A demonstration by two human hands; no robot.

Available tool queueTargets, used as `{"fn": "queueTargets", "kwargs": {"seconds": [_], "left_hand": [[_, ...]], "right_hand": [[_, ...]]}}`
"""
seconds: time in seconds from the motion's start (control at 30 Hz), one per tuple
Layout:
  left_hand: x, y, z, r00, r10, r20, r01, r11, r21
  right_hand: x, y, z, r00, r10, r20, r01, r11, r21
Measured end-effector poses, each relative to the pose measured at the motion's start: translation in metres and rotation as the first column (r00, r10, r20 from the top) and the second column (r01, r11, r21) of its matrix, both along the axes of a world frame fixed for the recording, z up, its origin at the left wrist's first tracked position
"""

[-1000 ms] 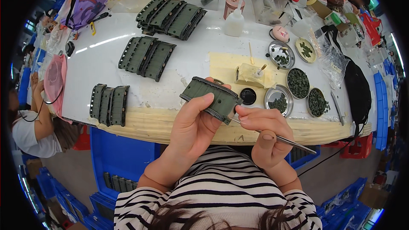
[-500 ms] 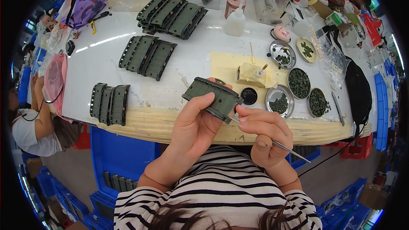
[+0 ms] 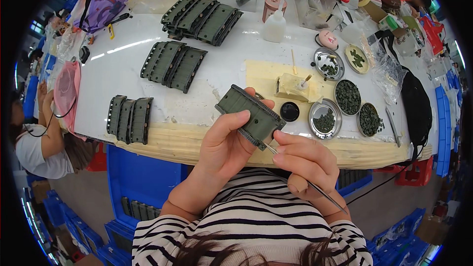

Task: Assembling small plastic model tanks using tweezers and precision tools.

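Observation:
A dark green curved plastic panel [image 3: 250,113] with ribbed edges and a small hole is tilted above the table's front edge. My left hand [image 3: 221,135] is closed round it, thumb on its face and fingers behind. From the right, my right hand [image 3: 308,162] pinches slim metal tweezers [image 3: 320,190], their tip touching the panel's lower corner. Any small piece at that tip is too small to make out. A fingertip of this hand wears a tan cover. Beyond the panel lie a round black cap [image 3: 289,112] and a paper-wrapped block [image 3: 290,86] holding a small pot with a stick.
Round tins of small green pieces [image 3: 347,97] stand to the right, beside another metal tool [image 3: 392,127] and a black bag [image 3: 416,101]. Stacked green panels [image 3: 173,65] lie left. A white squeeze bottle [image 3: 274,27] stands behind. A co-worker [image 3: 44,140] sits far left.
The panel has turned slightly, its right end now lower. My right hand has tipped the tweezers more steeply, their back end swinging down and left. The whole view has shifted a little.

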State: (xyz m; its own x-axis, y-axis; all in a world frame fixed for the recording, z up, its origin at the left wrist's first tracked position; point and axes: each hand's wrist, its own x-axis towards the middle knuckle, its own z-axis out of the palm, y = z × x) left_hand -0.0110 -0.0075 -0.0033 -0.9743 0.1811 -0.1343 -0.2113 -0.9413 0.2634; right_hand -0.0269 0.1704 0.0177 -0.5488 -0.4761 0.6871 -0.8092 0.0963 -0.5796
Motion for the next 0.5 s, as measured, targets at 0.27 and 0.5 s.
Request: {"fn": "queueTargets", "kwargs": {"seconds": [0.27, 0.5], "left_hand": [[-0.0004, 0.0003, 0.0000, 1.000, -0.009, 0.016, 0.009, 1.000, -0.003], [-0.0002, -0.0004, 0.0015, 1.000, -0.015, 0.020, 0.015, 1.000, -0.010]], "right_hand": [[-0.0007, 0.0007, 0.0020, 1.000, 0.010, -0.001, -0.010, 1.000, 0.000], [-0.0013, 0.0011, 0.0022, 1.000, 0.021, 0.009, -0.021, 1.000, 0.002]]}}
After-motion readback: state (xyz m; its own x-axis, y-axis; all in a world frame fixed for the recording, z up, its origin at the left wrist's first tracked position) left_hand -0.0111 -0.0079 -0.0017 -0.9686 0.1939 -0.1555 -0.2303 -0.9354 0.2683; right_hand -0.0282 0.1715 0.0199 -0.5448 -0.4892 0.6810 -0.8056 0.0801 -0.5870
